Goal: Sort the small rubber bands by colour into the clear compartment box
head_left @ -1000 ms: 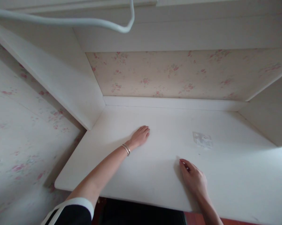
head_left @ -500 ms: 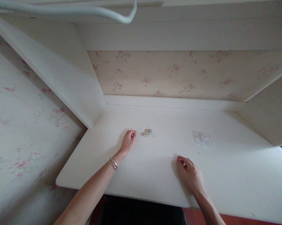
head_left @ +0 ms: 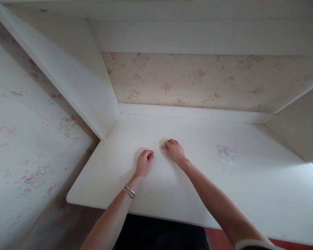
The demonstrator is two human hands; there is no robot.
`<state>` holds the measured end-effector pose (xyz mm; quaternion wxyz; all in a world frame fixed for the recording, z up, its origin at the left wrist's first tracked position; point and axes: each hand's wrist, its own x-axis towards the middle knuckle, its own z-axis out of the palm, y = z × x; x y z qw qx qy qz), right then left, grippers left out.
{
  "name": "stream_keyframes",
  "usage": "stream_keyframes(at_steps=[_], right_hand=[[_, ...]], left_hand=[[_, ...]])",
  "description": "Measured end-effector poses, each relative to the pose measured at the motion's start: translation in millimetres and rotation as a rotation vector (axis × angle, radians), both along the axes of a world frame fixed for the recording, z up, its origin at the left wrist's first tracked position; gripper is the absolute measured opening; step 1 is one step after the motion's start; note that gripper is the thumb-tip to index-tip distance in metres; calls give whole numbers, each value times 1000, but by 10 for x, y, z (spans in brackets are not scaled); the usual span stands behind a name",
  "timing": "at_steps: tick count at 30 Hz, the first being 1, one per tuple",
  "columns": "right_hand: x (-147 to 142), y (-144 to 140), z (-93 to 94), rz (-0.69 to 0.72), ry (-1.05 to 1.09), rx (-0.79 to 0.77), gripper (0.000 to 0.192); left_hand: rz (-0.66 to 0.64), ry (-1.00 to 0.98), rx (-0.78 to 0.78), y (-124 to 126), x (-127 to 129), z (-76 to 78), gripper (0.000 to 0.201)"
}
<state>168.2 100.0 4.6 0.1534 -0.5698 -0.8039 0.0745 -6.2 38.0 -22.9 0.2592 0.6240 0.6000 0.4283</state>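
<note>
Both hands are over the back left part of the worktop point(head_left: 260, 201), nearer its back edge than its front edge; the right hand point(head_left: 175, 151) is bent over, palm down, its fingers curled under and touching the surface or just above it; the cluster of thin small rings, in plain view half a second ago just right of the left hand point(head_left: 144, 163), is now covered by the right hand's fingers; whether they lie loose under the fingertips or are gripped cannot be told.

The left hand is just beside the right, a little nearer the front edge; its fingers are loosely curled, with thumb and fingertips narrow, almost meeting; whether a ring is between them cannot be told; a silver bracelet point(head_left: 129, 191) circles its wrist.

A small clear plastic packet point(head_left: 227, 153) lies flat well to the right of both hands, nearer the worktop's back edge than its front edge; something pale shows inside, too blurred to make out; a dark speck point(head_left: 224, 168) is near the packet, on the front-edge side.

The floral wallpaper point(head_left: 158, 78) rises beyond the back edge.
</note>
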Motion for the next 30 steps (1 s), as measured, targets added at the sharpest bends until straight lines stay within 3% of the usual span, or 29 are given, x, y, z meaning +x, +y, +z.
stream_keyframes(at_steps=[5,11,22,30], right_hand=[[-2,40,-33,15,-93,-38,30],[203,-54,-78,62,-19,-52,29],[562,45,-203,-115,238,54,29],[494,55,-191,8,-4,2,27]], left_hand=[[-28,49,-5,19,5,19,16],[-50,66,-5,31,11,19,15],[-78,108,5,-37,25,47,15],[-81,133,10,-38,34,35,16]])
